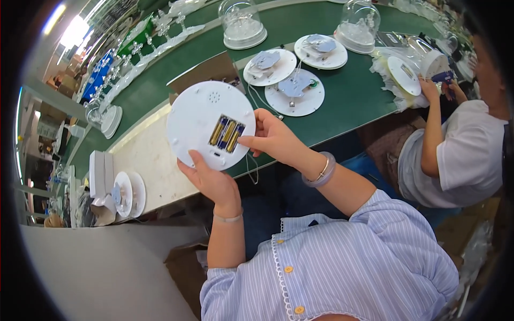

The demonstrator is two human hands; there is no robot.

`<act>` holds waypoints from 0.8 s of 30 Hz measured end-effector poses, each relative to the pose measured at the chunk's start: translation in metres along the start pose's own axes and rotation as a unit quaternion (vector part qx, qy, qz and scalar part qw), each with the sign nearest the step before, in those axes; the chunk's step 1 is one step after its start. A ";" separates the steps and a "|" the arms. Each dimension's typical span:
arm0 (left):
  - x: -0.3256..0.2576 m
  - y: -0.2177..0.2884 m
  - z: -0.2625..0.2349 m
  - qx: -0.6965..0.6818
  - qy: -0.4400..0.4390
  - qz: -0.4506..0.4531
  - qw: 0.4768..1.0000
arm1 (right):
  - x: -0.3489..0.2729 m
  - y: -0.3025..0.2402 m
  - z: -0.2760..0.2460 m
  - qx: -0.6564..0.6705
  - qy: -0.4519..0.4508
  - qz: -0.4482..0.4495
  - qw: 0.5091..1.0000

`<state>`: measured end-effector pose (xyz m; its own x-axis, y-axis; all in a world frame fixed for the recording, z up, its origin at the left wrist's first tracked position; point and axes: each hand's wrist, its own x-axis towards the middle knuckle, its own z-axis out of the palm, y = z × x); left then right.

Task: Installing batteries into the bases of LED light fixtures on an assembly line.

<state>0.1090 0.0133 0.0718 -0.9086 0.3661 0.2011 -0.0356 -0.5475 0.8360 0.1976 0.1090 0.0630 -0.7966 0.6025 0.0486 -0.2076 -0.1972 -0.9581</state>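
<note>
Green belt [348, 96] curves across the workbench, carrying three white discs with wiring [294, 85] and clear domes [242, 24] toward twelve o'clock. Held up at centre is a round white base [198, 115], its open battery bay showing three gold-and-blue cells; the left hand [211, 179] cups its rim at six o'clock, while the right hand [273, 138] presses fingertips at the bay's three o'clock edge. A co-worker's hands [439, 85] at two o'clock are half hidden by plastic wrap.

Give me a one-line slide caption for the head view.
Left hand holds a round white base while right hand touches its open battery bay above a green bench.
</note>
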 end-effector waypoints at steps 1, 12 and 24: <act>-0.001 -0.001 0.003 0.006 0.003 0.005 1.000 | -0.002 0.001 0.000 0.002 -0.003 0.003 1.000; -0.008 0.004 0.000 0.039 -0.037 0.068 0.996 | -0.006 -0.005 0.002 -0.028 0.018 -0.003 0.999; -0.002 0.025 0.000 -0.089 -0.027 -0.042 0.995 | -0.027 0.010 -0.005 0.067 -0.213 0.032 0.974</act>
<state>0.1098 -0.0008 0.0923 -0.8755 0.4542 0.1649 -0.1888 -0.6357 0.7485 0.2195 0.0947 0.0512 -0.9677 0.2158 0.1304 -0.1997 -0.3405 -0.9188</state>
